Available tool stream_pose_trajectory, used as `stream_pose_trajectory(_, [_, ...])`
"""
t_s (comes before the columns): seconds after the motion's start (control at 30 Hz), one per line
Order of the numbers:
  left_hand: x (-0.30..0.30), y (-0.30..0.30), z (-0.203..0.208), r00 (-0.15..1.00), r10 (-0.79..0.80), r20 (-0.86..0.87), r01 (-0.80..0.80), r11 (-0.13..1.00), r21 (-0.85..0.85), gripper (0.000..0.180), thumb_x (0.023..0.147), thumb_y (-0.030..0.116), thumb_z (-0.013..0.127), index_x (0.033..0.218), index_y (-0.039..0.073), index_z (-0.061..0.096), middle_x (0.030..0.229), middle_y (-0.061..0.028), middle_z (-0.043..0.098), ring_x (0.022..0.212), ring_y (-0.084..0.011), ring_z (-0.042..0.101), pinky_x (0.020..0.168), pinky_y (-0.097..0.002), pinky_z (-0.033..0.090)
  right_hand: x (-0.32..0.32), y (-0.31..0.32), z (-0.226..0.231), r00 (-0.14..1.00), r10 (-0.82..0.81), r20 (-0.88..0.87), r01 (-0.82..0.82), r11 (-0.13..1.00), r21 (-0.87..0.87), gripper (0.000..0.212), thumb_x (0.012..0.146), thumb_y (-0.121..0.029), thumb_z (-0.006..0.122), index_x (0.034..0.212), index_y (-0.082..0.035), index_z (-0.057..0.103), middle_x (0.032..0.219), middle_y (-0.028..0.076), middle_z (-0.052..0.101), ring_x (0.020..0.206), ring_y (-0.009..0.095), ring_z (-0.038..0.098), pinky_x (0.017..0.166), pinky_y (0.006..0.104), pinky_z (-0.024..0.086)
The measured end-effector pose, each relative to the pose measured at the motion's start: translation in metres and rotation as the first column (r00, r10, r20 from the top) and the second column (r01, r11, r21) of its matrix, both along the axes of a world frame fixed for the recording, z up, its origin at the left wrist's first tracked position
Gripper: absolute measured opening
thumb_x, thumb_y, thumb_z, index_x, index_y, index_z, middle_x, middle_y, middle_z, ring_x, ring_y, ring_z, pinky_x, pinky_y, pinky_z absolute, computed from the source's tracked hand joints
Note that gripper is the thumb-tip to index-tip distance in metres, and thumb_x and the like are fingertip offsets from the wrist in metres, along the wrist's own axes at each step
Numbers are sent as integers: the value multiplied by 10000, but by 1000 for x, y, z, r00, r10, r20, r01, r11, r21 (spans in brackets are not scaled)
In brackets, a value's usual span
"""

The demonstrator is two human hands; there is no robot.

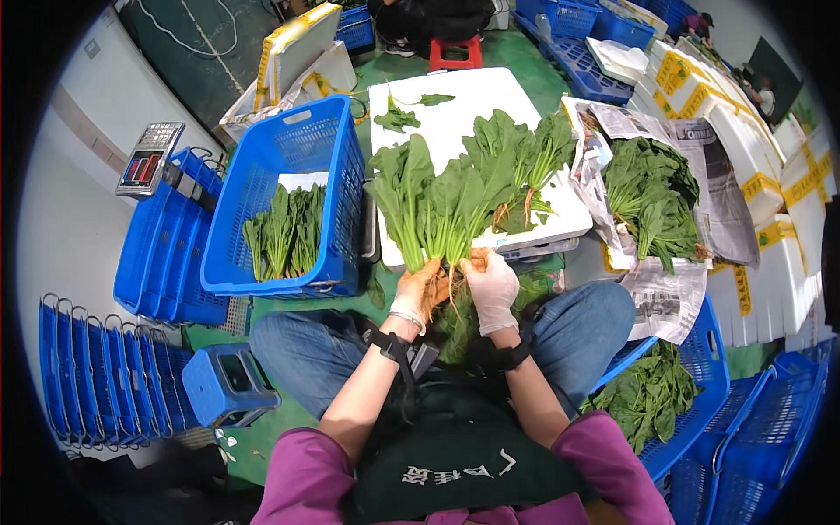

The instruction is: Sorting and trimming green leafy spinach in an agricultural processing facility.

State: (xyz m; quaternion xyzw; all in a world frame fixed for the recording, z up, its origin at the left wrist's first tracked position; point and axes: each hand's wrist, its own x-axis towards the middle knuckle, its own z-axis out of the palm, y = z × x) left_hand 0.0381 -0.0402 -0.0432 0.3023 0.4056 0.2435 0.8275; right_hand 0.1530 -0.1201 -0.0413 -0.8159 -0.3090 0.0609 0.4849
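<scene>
A bunch of spinach [442, 206] stands with its leaves pointing away from me, over the near edge of a white foam board [472, 87]. My left hand [418, 293], gloved and soil-stained at the fingers, is closed round the root end. On the other side of the stems, my right hand [490, 287] in a pale glove pinches the roots with bent fingers. Thin roots hang between the two hands. More spinach with reddish roots [529, 166] lies on the board just right of the bunch. Loose leaves [396, 116] are scattered at its far left.
A blue crate [223, 254] at left holds spinach bunches. Newspaper [731, 206] at right lies under a spinach pile [652, 197]. Another blue crate [713, 385] with leaves is by my right knee. A blue stool [227, 385], scale [150, 162] and foam boxes [744, 157] surround me.
</scene>
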Motion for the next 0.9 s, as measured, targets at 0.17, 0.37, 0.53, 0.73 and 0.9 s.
stream_pose_trajectory(0.17, [3,-16,25,980,-156,120,179,960,-215,287,882,296,580,1051,67,546,909,-86,629,778,-217,634,680,-344,537,2,-3,-9,980,38,-196,7,975,224,163,752,-157,684,857,-40,645,776,109,648,642,209,625,602,293,478])
stream_pose_trajectory(0.37, [24,-6,-27,986,-120,115,132,986,-104,237,912,123,502,1124,17,513,937,-78,616,778,-200,616,668,-299,519,-6,-6,-14,771,357,-527,91,758,646,124,832,-104,627,867,13,605,737,27,615,604,102,557,568,243,451])
stream_pose_trajectory(0.53, [10,13,-34,977,-132,165,168,959,-230,214,930,176,490,1116,73,518,887,-72,604,648,-158,551,526,-253,451,-10,-48,16,442,413,-797,-33,895,445,102,819,-82,623,894,-14,608,751,32,624,583,79,534,536,206,415])
stream_pose_trajectory(0.73, [-1,12,3,936,-352,26,353,932,-84,306,890,212,566,1170,102,514,1058,-118,619,842,-213,625,630,-302,506,7,-75,-31,959,54,279,57,926,-374,463,763,-308,662,1098,-1,576,948,145,637,808,275,628,761,343,483])
stream_pose_trajectory(0.9, [-15,27,-5,957,-254,139,272,953,-134,409,884,384,554,1097,35,548,984,-121,645,813,-225,651,701,-348,539,3,-15,8,513,161,-843,-189,979,72,514,886,-462,508,1139,-17,557,938,62,625,845,131,595,669,226,445])
